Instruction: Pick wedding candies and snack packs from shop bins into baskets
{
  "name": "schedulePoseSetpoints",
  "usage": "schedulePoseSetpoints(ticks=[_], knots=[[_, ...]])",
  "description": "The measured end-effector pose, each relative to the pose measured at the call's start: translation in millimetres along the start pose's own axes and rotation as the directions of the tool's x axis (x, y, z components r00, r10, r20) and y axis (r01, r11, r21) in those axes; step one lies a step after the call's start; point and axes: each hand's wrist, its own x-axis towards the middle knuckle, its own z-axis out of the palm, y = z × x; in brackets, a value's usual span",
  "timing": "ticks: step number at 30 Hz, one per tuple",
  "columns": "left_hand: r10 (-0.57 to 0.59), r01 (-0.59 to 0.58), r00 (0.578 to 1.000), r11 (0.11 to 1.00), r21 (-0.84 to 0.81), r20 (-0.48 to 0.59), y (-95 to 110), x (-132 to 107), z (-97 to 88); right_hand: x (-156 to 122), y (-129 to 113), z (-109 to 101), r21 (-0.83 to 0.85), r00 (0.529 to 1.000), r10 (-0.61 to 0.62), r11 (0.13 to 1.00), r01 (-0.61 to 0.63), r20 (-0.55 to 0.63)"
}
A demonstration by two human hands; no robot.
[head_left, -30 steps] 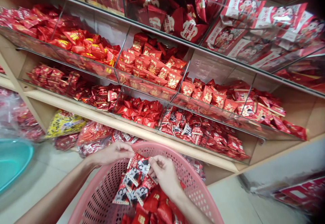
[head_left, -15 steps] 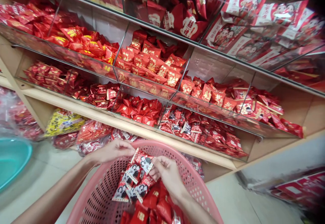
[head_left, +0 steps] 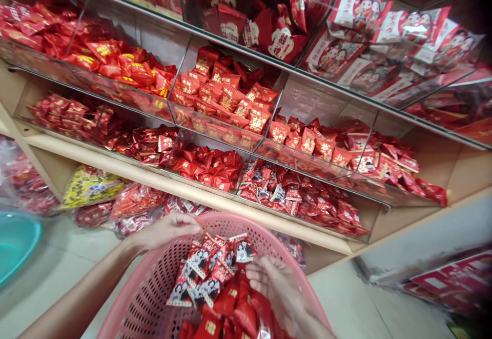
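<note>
My left hand (head_left: 175, 232) rests on the far left rim of a pink perforated plastic basket (head_left: 134, 298), its fingers closed over the edge. Inside the basket my right hand (head_left: 273, 283) is open, fingers slightly curled, with nothing seen in it. By its fingertips lies a small red packet with a black-and-white couple print (head_left: 244, 249). Several more such packets (head_left: 200, 270) are heaped on the basket's left side. Plain shiny red packets (head_left: 240, 308) with gold marks fill the near part, partly under my right hand.
Tiered shelves with clear dividers stand ahead, holding red wrapped packets (head_left: 226, 93). The bottom shelf's wooden edge (head_left: 115, 167) runs just behind the basket. Bagged goods (head_left: 92, 187) sit beneath, and a teal basin (head_left: 17, 246) stands at left.
My right hand has let go of a couple-print packet and moved right, its fingers opening. That packet now lies among the others. The view has shifted slightly.
</note>
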Motion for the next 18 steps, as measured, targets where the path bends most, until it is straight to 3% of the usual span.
schedulePoseSetpoints(ticks=[5, 11, 18], knots=[[-0.003, 0.003, 1.000, 1.000, 0.006, -0.003, -4.3, 1.2, 0.0, -6.7, 14.1, -1.9, 0.003, 0.995, 0.075, 0.997, -0.075, 0.061], [-0.016, 0.017, 1.000, 0.999, 0.038, -0.016, 0.6, -1.3, -0.2, -7.4, 37.5, 14.0, 0.044, 0.994, 0.096, 0.994, -0.098, 0.049], [-0.019, 0.019, 1.000, 0.998, 0.066, 0.006, 7.8, -1.8, 0.0, -6.5, 43.4, 31.3, -0.170, 0.954, 0.240, 0.963, -0.211, 0.181]])
